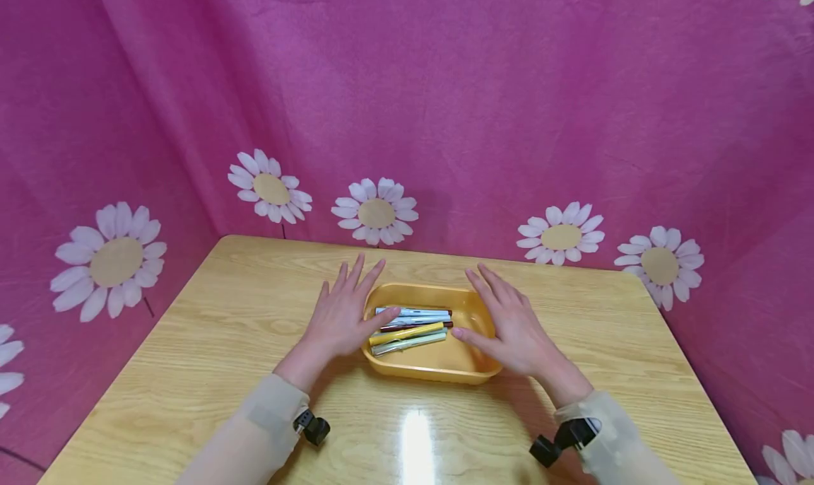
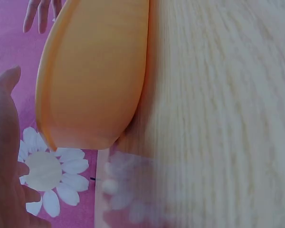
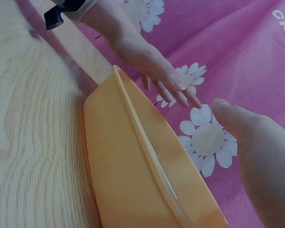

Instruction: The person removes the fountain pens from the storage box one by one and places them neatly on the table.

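A yellow plastic basket (image 1: pixel 426 373) stands on the wooden table with several slim pens inside, gathered toward its left part. Among them are light blue pens (image 1: pixel 416 312), a yellow pen (image 1: pixel 407 334) and a pale green one (image 1: pixel 410 343). My left hand (image 1: pixel 340 319) hovers at the basket's left end, fingers spread and thumb reaching over the pens. Over the right end is my right hand (image 1: pixel 518 329), its fingers extended and the thumb pointing inward. Neither hand grips anything. In the wrist views the basket's wall (image 2: pixel 95 76) hides most of its contents.
The wooden table (image 1: pixel 254 294) has a pink cloth (image 1: pixel 445 117) with white daisies hanging behind it and at both sides. Light glares off the tabletop in front of the basket. Each wrist carries a small black camera (image 1: pixel 311 426).
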Tool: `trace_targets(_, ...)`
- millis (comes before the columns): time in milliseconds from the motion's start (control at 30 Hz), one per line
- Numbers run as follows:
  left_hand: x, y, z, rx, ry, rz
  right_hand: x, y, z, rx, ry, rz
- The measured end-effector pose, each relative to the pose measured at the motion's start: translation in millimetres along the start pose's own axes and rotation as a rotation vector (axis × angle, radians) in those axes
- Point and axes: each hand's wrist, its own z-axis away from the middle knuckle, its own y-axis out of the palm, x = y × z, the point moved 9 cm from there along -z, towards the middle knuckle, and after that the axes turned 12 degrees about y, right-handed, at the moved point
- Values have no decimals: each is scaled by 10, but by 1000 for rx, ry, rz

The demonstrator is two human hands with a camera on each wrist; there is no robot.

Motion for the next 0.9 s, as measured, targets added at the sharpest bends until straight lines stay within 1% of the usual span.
trace_targets(367, 8, 76, 35, -9, -19, 86, 46, 104, -42, 42, 5, -97)
trace_targets(733, 22, 145, 40, -26, -40, 145, 84, 216, -72, 80, 14, -157)
trace_targets(900, 43, 162, 47, -34, -50, 184, 107, 236, -87, 81, 4, -186)
